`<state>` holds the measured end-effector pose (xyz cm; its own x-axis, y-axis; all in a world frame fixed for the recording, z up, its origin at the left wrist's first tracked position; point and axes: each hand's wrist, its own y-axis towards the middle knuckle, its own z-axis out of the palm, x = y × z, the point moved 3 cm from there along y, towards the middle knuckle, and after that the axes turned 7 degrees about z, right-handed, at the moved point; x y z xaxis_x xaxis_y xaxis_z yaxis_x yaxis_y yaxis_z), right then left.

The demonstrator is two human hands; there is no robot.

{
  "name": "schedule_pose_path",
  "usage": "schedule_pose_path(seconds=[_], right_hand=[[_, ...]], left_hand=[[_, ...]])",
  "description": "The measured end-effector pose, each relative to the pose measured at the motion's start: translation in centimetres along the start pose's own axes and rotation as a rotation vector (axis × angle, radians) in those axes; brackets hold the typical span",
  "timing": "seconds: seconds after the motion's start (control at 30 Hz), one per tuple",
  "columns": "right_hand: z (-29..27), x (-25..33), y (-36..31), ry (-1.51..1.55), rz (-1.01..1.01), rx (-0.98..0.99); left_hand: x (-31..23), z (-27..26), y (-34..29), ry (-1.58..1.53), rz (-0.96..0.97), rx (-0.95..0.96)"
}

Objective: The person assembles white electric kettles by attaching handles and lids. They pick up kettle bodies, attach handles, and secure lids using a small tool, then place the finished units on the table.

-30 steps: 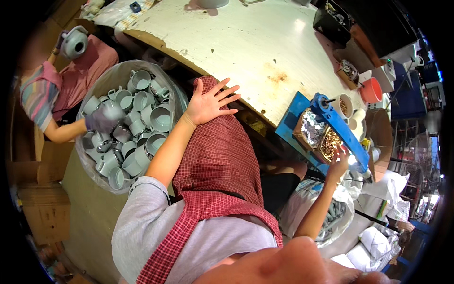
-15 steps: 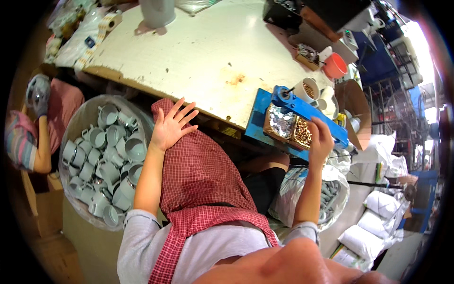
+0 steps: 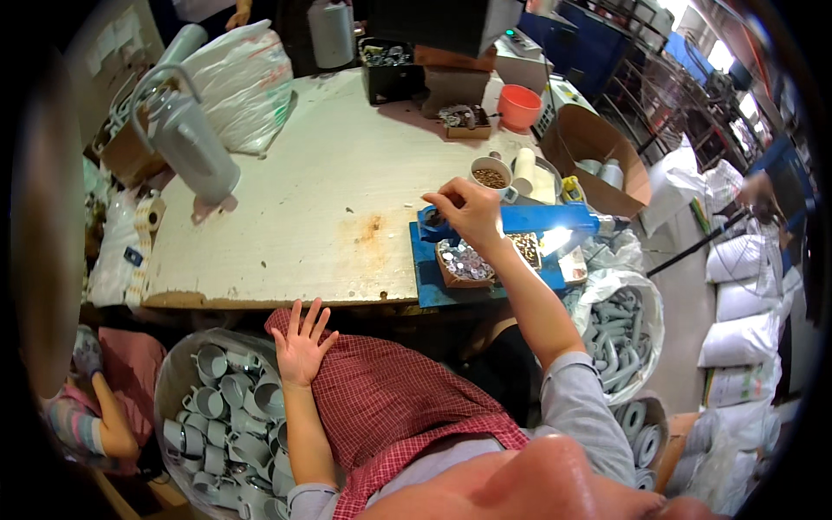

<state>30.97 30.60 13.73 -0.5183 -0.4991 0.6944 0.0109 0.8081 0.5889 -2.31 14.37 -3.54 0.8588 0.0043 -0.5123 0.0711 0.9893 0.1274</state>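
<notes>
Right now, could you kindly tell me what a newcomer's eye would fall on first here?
Probably the bright blue tool at the near right edge of the table, with the right hand over its left end. Next, perhaps, the big bag of grey cups at the lower left, beside the open left hand, and the red bowl toward the back right.

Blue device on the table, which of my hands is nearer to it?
Right. Your right hand is over the left end of the blue device; your left hand is farther left, palm up by the red checked apron.
</notes>
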Motion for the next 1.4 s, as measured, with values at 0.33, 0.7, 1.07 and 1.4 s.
schedule_pose_path(seconds=[0.33,0.7,1.07,1.4], right_hand=[[-0.8,0.6,1.3,-0.033,-0.048,0.316],[-0.6,0.8,1.0,-0.129,-0.025,0.264],[-0.5,-0.7,-1.0,0.325,0.307,0.337],[-5.6,-3.0,-8.9,-0.194,0.077,0.440]], left_hand=[[0.4,0.4,0.3,0.000,-0.021,0.006],[0.6,0.2,0.4,-0.013,-0.028,0.025],[0.3,-0.1,-0.2,-0.040,-0.007,0.000],[0.3,-0.7,-0.5,-0.059,-0.002,0.004]])
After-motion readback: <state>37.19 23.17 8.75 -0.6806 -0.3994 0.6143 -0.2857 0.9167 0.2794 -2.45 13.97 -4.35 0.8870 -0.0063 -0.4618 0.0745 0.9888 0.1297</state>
